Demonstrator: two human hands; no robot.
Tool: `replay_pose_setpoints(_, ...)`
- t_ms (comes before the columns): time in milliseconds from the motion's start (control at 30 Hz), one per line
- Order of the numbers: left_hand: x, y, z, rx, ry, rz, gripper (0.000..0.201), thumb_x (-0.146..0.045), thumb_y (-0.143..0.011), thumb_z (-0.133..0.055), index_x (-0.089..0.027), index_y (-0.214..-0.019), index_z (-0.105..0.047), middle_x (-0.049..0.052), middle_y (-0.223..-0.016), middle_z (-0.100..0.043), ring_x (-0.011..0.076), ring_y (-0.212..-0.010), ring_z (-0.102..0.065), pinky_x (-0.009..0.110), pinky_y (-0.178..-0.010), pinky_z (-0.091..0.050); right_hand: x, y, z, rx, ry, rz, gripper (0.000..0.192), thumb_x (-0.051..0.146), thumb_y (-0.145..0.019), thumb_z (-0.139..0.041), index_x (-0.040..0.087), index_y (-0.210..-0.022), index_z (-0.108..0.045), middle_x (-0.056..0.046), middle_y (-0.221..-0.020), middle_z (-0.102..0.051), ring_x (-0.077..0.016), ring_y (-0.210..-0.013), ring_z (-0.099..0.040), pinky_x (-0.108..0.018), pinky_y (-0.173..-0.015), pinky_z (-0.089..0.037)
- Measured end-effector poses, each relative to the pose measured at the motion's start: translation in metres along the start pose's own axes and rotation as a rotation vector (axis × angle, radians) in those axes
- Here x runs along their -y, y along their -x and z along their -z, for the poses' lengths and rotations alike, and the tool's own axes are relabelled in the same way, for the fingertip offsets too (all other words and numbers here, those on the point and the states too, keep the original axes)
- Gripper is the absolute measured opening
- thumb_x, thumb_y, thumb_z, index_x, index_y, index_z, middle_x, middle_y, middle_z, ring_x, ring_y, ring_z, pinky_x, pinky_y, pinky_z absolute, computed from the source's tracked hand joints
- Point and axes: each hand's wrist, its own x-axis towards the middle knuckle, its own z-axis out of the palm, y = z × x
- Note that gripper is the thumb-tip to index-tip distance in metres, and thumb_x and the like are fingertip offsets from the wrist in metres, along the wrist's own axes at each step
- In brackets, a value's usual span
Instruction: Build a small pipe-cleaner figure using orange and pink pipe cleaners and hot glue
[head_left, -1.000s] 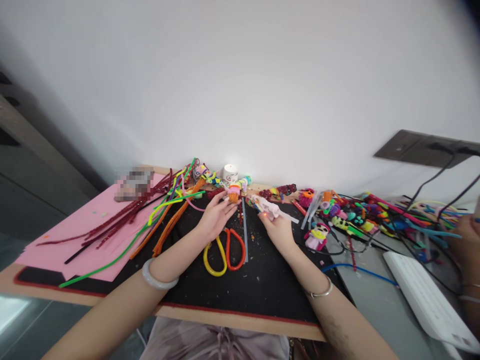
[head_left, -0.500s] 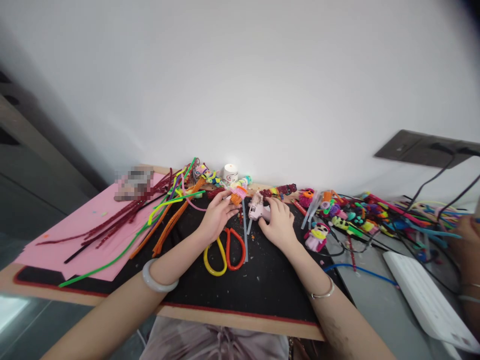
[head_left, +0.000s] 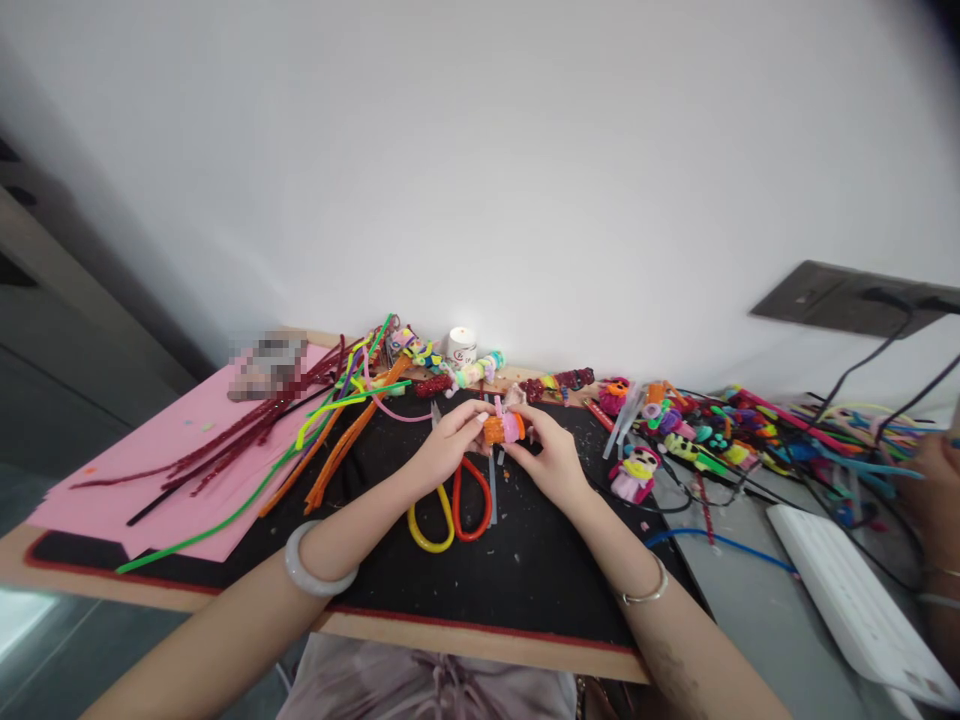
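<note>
A small orange and pink pipe-cleaner figure (head_left: 504,428) is held up over the black mat (head_left: 540,570). My left hand (head_left: 455,440) closes on its orange end, thumb and fingers together. My right hand (head_left: 551,447) pinches its other end, where orange-red loops show. Behind the figure a pale pink glue gun (head_left: 515,396) is mostly hidden by my hands. Scissors with one yellow and one red handle (head_left: 472,500) lie just below my left hand, beside a clear glue stick (head_left: 493,500).
Loose pipe cleaners (head_left: 330,430) spread over pink sheets (head_left: 202,400) at left. A white paper cup (head_left: 462,346) stands by the wall. Finished figures (head_left: 634,472) and craft pieces crowd the right, with cables and a white power strip (head_left: 847,590). Another person's hand (head_left: 930,480) is at far right.
My right hand has let go of the glue gun and moved to the figure. My left hand has brought the figure right and lower, so both hands now hold it.
</note>
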Motion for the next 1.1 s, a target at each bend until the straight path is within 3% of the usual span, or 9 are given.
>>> replay_pose_setpoints(200,-0.003,0.002,0.001,-0.048,-0.376,-0.194,0.030,-0.028,-0.090,-0.034,-0.019,-0.110,-0.054,0.005,-0.097,-0.060,0.0162,-0.082,-0.056,0.030,-0.074,-0.046,0.003,-0.002,0.001,0.004,-0.025,-0.047,0.041,0.019,-0.074,-0.062,0.021,-0.114,-0.053,-0.007,-0.104,-0.063,-0.0175,-0.077,-0.059,-0.029,-0.066,-0.048)
replay_pose_setpoints(367,-0.007,0.003,0.000,-0.115,-0.491,-0.312,0.027,-0.023,-0.089,-0.036,-0.018,-0.107,-0.055,0.006,-0.109,-0.058,0.0190,-0.105,-0.051,0.034,-0.095,-0.036,0.002,-0.003,0.002,0.010,-0.046,-0.065,0.041,0.020,-0.073,-0.064,0.020,-0.113,-0.054,-0.006,-0.099,-0.064,-0.0153,-0.067,-0.056,-0.027,-0.062,-0.047)
replay_pose_setpoints(600,-0.011,0.004,0.000,-0.116,-0.419,-0.300,0.025,-0.024,-0.088,-0.038,-0.018,-0.104,-0.056,0.006,-0.105,-0.059,0.0192,-0.103,-0.052,0.033,-0.093,-0.037,0.002,-0.003,0.002,0.009,-0.096,-0.107,0.040,0.021,-0.072,-0.064,0.019,-0.112,-0.056,-0.004,-0.092,-0.065,-0.0131,-0.059,-0.052,-0.025,-0.056,-0.045)
replay_pose_setpoints(867,-0.009,0.005,-0.002,-0.067,-0.233,-0.223,0.025,-0.029,-0.082,-0.051,-0.018,-0.105,-0.054,0.007,-0.103,-0.057,0.0180,-0.093,-0.054,0.030,-0.082,-0.044,0.003,-0.003,0.002,0.021,-0.187,-0.147,0.037,0.023,-0.072,-0.064,0.020,-0.109,-0.058,-0.006,-0.098,-0.066,-0.0181,-0.075,-0.061,-0.029,-0.066,-0.050)
replay_pose_setpoints(1100,-0.005,0.003,0.000,0.007,-0.251,-0.220,0.038,-0.020,-0.075,-0.060,-0.019,-0.111,-0.048,0.009,-0.111,-0.052,0.0178,-0.097,-0.053,0.029,-0.078,-0.045,0.001,-0.002,0.001,0.030,-0.208,-0.169,0.037,0.021,-0.072,-0.064,0.020,-0.109,-0.058,-0.006,-0.099,-0.066,-0.0193,-0.080,-0.062,-0.030,-0.070,-0.051)
